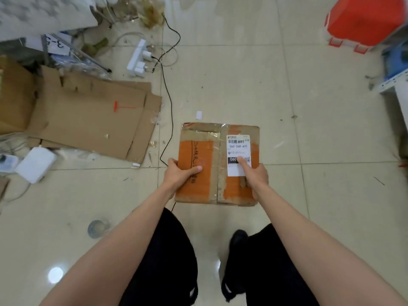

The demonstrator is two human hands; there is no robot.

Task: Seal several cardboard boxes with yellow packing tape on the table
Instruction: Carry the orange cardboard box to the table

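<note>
A closed cardboard box (207, 151) with orange print, old clear tape and a white shipping label (238, 149) is held in the air over the tiled floor. My left hand (180, 174) grips its left near edge, thumb lying on the top. My right hand (256, 175) grips the right near edge, thumb pressing on the label. The fingers of both hands are hidden under the box. No yellow tape and no table are in view.
Flattened cardboard (92, 120) lies on the floor at the left, beside a white power strip (138, 58) and a black cable (170, 102). A roll of clear tape (97, 228) lies near my left arm. A red container (364, 21) stands at the far right.
</note>
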